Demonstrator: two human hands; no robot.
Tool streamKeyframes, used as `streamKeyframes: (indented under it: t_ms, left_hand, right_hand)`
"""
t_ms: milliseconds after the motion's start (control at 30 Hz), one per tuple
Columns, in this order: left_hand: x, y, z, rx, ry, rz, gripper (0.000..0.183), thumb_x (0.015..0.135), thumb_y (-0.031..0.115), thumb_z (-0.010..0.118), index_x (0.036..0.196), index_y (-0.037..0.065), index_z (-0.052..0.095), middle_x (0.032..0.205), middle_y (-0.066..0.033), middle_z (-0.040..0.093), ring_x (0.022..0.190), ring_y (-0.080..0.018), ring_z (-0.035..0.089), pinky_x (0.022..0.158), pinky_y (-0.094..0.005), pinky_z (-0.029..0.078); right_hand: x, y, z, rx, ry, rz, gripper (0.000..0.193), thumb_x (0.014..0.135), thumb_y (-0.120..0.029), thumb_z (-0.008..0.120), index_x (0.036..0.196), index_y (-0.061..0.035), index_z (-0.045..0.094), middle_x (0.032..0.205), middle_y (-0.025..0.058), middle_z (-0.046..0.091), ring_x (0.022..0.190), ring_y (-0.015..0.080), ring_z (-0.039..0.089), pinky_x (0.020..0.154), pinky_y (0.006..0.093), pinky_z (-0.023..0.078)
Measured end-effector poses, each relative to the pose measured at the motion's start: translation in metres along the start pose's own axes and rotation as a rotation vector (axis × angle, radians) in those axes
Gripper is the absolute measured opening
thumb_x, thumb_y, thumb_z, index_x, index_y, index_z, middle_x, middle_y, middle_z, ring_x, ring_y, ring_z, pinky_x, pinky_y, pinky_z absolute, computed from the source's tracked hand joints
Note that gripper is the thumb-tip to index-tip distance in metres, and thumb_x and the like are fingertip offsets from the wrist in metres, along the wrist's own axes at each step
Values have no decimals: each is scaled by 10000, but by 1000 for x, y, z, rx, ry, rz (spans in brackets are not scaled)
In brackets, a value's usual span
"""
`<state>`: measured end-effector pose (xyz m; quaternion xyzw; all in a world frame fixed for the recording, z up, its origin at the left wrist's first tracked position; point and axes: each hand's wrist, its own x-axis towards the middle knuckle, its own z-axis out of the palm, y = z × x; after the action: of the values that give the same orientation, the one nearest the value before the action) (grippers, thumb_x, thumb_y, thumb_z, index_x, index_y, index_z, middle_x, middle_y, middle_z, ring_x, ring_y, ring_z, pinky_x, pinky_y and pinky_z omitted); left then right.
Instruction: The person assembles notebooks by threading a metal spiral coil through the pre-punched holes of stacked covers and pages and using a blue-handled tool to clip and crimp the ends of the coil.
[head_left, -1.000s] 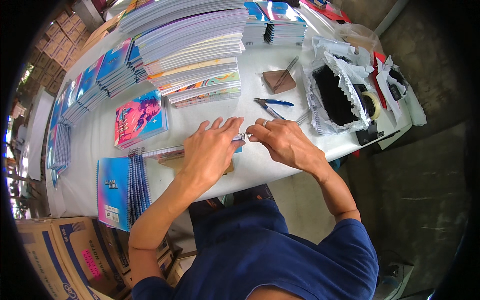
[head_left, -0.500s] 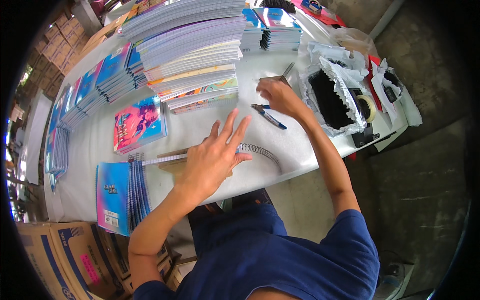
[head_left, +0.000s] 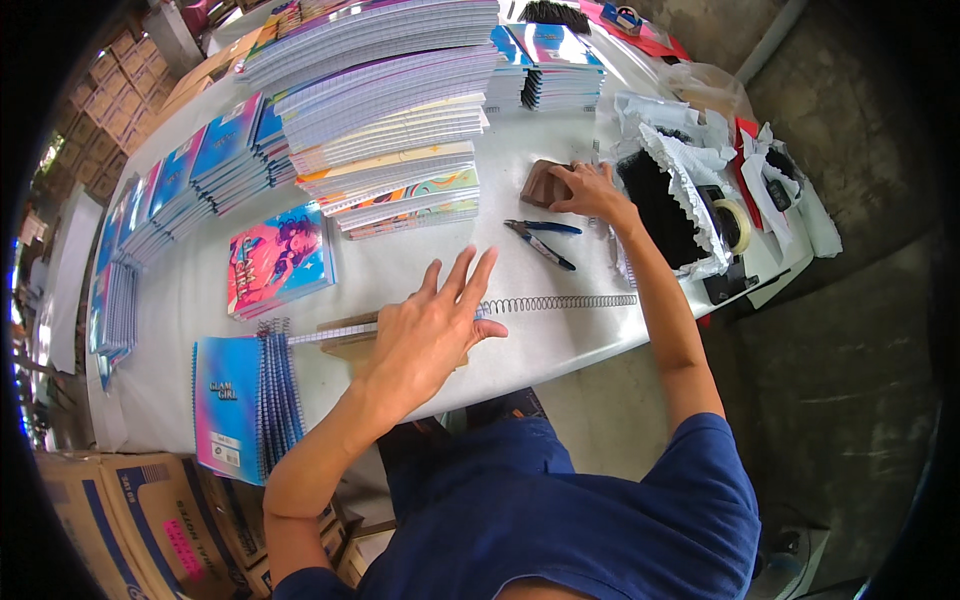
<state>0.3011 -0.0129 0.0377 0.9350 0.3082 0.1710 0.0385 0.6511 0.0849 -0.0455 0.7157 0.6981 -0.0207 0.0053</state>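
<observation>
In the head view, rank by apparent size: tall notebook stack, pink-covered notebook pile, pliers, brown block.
1. Tall notebook stack
2. Pink-covered notebook pile
Smaller, unranked: pliers and brown block; the right hand partly covers the block.

Navy-blue shirt (head_left: 560,510), short sleeves (head_left: 705,455), bare hands (head_left: 428,335)

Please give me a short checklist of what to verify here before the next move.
1. Left hand over the narrow white page stack: ok.
2. Thin grey wire coil lying fairly straight: ok.
3. Coil entirely within the stack: not ok, a long length extends rightward.
4. Coil's threading beneath the left hand: cannot tell, hidden.
5. Right hand free: not ok, its fingers are at the brown rectangular block.
6. Blue-handled metal pliers clear of both hands: ok.
</observation>
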Motion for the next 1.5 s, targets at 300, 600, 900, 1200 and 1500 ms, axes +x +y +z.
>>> streamKeyframes:
  t_ms: [300, 600, 900, 1200, 1500]
  left_hand:
    - [-10, -17, -5, 28, 322, -133, 897, 710, 441, 737, 1485, 223, 342, 1257, -130, 618, 1062, -344, 639, 809, -394, 561]
    - [-18, -22, -2, 53, 248, -172, 958, 683, 465, 752, 1492, 179, 326, 1230, -84, 629, 1051, -303, 648, 926, -451, 495]
    - [-28, -28, -6, 55, 270, -208, 951, 675, 437, 766, 1488, 200, 334, 1227, -80, 636, 1074, -318, 640, 964, -506, 461]
    - [-38, -35, -9, 83, 313, -254, 972, 655, 403, 787, 1491, 215, 329, 1221, -68, 640, 1082, -326, 637, 1002, -526, 419]
    - [-44, -42, -18, 121, 359, -292, 982, 605, 420, 812, 1471, 230, 389, 1175, -134, 667, 1106, -328, 629, 1029, -516, 407]
  right_hand:
    - [-79, -58, -89, 1160, -252, -737, 455, 910, -350, 609, 1169, 21, 661, 1210, 163, 622, 1110, 258, 566, 974, 359, 417]
    - [-85, -114, -87, 1008, -363, -668, 488, 919, -395, 602, 1128, 38, 683, 1191, 206, 641, 1109, 305, 584, 979, 394, 428]
    - [-85, -129, -78, 1246, -417, -590, 565, 884, -520, 592, 1131, -23, 702, 1245, 207, 590, 1148, 342, 566, 960, 434, 456]
    - [-75, -136, -54, 1518, -439, -449, 531, 863, -434, 655, 1045, 64, 691, 1187, 202, 633, 1116, 272, 585, 989, 379, 427]
    - [-66, -151, -58, 1452, -421, -636, 548, 880, -430, 658, 1053, 90, 675, 1169, 193, 637, 1135, 253, 559, 1010, 401, 397]
